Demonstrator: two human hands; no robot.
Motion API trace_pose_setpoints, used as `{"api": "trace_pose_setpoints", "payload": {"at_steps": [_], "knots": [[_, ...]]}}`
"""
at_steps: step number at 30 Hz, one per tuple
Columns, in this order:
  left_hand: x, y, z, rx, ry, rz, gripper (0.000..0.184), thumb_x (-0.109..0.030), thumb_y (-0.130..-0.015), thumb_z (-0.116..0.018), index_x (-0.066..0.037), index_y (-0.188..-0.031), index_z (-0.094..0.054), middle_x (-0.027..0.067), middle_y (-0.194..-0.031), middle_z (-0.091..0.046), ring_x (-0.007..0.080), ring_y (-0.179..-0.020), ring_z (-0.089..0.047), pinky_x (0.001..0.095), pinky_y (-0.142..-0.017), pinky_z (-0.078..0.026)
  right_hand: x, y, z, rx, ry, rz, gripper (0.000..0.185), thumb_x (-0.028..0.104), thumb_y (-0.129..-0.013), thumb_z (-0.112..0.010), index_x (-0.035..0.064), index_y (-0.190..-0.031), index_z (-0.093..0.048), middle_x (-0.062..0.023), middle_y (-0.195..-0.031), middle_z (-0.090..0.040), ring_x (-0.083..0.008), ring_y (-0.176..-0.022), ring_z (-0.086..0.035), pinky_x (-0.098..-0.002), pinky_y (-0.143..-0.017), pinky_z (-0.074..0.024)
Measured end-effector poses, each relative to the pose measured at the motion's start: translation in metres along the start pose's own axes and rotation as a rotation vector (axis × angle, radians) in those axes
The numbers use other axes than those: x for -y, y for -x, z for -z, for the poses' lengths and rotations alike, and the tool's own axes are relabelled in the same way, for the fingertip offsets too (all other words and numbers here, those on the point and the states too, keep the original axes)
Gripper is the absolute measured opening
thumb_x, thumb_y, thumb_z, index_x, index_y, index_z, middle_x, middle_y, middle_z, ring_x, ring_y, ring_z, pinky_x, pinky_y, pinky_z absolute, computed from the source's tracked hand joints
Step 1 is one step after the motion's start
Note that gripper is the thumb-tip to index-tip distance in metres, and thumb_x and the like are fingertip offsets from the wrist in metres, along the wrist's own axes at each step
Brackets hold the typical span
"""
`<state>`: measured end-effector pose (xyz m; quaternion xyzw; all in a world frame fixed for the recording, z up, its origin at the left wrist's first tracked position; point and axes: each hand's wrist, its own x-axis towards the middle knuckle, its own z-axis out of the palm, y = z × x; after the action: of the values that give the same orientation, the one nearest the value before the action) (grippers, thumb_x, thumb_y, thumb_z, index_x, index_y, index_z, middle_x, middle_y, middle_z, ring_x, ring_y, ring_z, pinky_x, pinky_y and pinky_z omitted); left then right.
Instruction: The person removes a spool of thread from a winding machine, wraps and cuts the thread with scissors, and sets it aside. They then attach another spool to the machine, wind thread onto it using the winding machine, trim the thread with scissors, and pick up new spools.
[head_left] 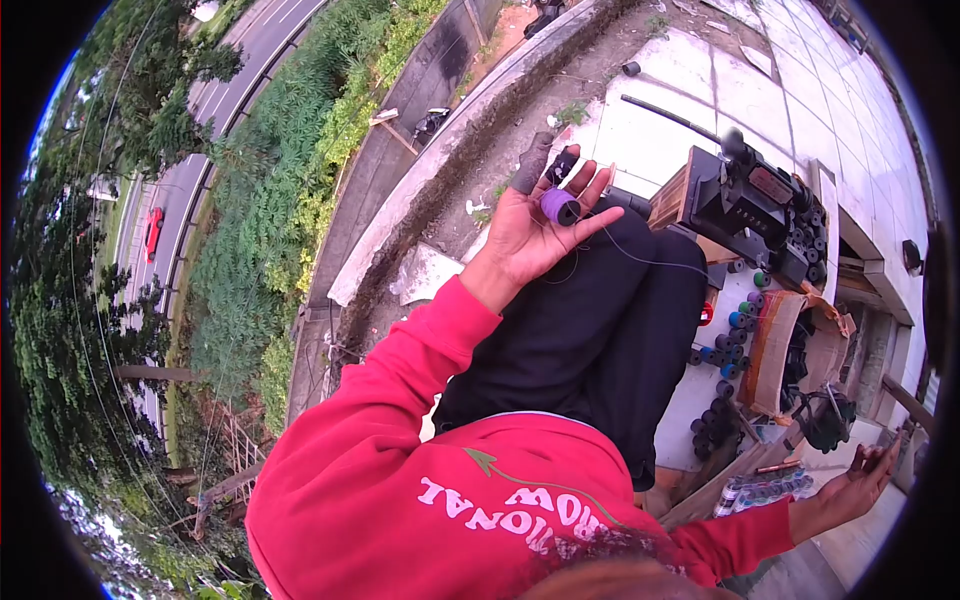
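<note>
My left hand (535,225) is palm up at the upper middle, its fingers spread around a purple thread spool (560,207) with a dark core. Dark wrapping covers the thumb and part of another finger. A thin thread runs from the spool over my dark trousers (560,330) toward a black machine (745,195) on a wooden block. At the lower right, my right hand (862,480) is beside a tray of small spools (760,490). Its fingers look extended, with nothing visible in them.
Dark, blue and green spools (735,340) stand on white tiles beside an open cardboard box (775,350). A black rod (670,118) extends from the machine. A concrete kerb (440,160) curves past on the left, beyond it bushes and a road with a red car (153,232).
</note>
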<state>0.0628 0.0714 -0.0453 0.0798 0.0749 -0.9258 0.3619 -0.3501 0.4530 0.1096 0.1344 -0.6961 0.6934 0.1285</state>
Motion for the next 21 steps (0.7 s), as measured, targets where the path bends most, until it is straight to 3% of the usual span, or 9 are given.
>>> {"api": "trace_pose_setpoints", "payload": {"at_steps": [6, 8, 9, 12, 18, 21], "knots": [[-0.004, -0.001, 0.005, -0.037, -0.006, -0.021, 0.043, -0.040, -0.105, -0.059, -0.008, -0.134, -0.063, 0.0171, -0.124, -0.064, 0.0357, -0.131, -0.058, 0.0732, -0.114, -0.037, 0.013, -0.027, 0.046, -0.025, 0.159, 0.047, 0.032, 0.025, -0.105, -0.064, 0.0027, -0.127, -0.072, -0.0055, -0.106, -0.064, -0.0139, -0.096, -0.061, -0.0305, -0.090, -0.0543], [-0.004, -0.001, 0.006, -0.032, 0.002, -0.015, 0.043, -0.039, -0.104, -0.060, -0.008, -0.134, -0.063, 0.0173, -0.125, -0.064, 0.0358, -0.130, -0.059, 0.0735, -0.114, -0.037, 0.019, -0.034, 0.052, -0.137, 0.266, 0.077, 0.034, 0.026, -0.105, -0.063, 0.0027, -0.128, -0.072, -0.0056, -0.107, -0.064, -0.0151, -0.098, -0.061, -0.0319, -0.092, -0.0551], [-0.005, -0.001, 0.005, -0.031, 0.003, -0.014, 0.043, -0.039, -0.104, -0.060, -0.008, -0.134, -0.063, 0.0173, -0.125, -0.064, 0.0358, -0.130, -0.059, 0.0735, -0.114, -0.037, 0.017, -0.044, 0.068, -0.094, 0.324, 0.140, 0.035, 0.025, -0.105, -0.065, 0.0002, -0.130, -0.069, -0.0095, -0.113, -0.070, -0.0174, -0.096, -0.066, -0.0300, -0.087, -0.0591], [-0.006, 0.000, 0.004, -0.064, -0.026, -0.028, 0.038, -0.037, -0.104, -0.061, -0.007, -0.127, -0.065, 0.0155, -0.123, -0.065, 0.0360, -0.128, -0.061, 0.0742, -0.111, -0.040, 0.019, -0.059, 0.080, -0.116, 0.347, 0.162, 0.036, 0.026, -0.105, -0.065, 0.0004, -0.130, -0.069, -0.0094, -0.114, -0.070, -0.0175, -0.097, -0.066, -0.0306, -0.088, -0.0587], [-0.012, 0.001, 0.007, -0.025, 0.012, -0.010, 0.043, -0.039, -0.103, -0.063, -0.008, -0.131, -0.064, 0.0190, -0.127, -0.064, 0.0387, -0.129, -0.059, 0.0728, -0.115, -0.036, 0.020, -0.084, 0.099, -0.122, 0.410, 0.183, 0.036, 0.027, -0.105, -0.064, 0.0009, -0.130, -0.069, -0.0094, -0.116, -0.070, -0.0178, -0.100, -0.066, -0.0316, -0.090, -0.0578], [-0.014, 0.002, 0.002, -0.045, -0.054, -0.055, 0.048, -0.041, -0.105, -0.058, -0.009, -0.140, -0.060, 0.0159, -0.126, -0.065, 0.0355, -0.127, -0.061, 0.0723, -0.112, -0.040, 0.017, -0.099, 0.109, -0.108, 0.453, 0.170, 0.037, 0.028, -0.105, -0.064, 0.0011, -0.130, -0.069, -0.0094, -0.117, -0.070, -0.0179, -0.101, -0.066, -0.0322, -0.091, -0.0574]]}}
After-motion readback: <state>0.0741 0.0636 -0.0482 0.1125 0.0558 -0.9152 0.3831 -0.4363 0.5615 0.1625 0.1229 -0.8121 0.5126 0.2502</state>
